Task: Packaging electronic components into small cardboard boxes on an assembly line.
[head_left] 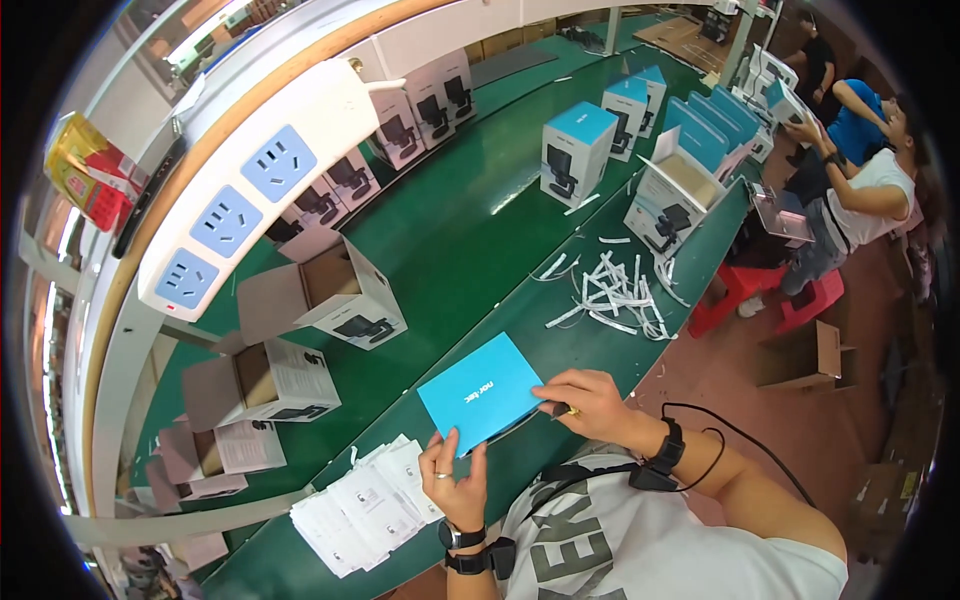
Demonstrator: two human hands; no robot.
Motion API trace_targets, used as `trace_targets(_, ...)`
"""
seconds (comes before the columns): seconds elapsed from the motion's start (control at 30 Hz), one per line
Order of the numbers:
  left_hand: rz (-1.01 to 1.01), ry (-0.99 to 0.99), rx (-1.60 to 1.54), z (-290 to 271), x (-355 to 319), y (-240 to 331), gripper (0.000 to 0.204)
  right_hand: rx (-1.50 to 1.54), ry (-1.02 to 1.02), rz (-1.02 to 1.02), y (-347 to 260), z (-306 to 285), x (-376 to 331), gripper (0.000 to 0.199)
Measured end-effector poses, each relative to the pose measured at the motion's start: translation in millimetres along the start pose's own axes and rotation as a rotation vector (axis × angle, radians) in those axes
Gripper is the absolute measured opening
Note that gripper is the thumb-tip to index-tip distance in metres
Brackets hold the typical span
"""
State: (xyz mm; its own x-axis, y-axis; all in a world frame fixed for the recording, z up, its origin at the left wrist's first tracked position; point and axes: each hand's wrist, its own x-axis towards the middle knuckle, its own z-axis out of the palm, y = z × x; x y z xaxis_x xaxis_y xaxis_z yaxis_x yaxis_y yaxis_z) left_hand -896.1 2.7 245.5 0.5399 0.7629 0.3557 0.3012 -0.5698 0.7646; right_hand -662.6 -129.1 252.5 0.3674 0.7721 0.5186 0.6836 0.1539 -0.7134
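Close in front of me is a box with a bright blue lid [480,392] and white lettering, its top face up and tilted. My left hand [457,482], with a ring, grips its near left corner, index finger on the blue face. My right hand [592,404] closes on the right corner, and a small dark object with a gold-coloured tip [568,410] sticks out among its fingers; what it is I cannot make out. A stack of printed white leaflets [355,510] lies left of my left hand. Beyond the right hand, a heap of white paper strips [615,295] covers the bench.
Open white boxes [365,315] line the left side. Closed blue-topped boxes [580,125] stand farther off, beside another open box [668,205]. A power strip [260,185] hangs at upper left. Co-workers [870,190] sit at the right near red stools [810,300]. A black cable [750,445] trails by my right arm.
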Motion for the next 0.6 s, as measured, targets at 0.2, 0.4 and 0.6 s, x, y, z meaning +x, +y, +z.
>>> trace_targets(0.2,0.184,0.032,0.038,1,-12,-38,0.053,-0.079,0.097,-0.038,-5,15,-19,0.041)
trace_targets(0.4,0.384,-0.138,0.309,-24,34,9,0.059,-0.274,-0.011,-0.061,-14,8,-6,0.048)
trace_targets(0.6,0.337,-0.369,0.564,20,34,28,0.067,-0.217,-0.144,-0.078,0,23,-27,0.053)
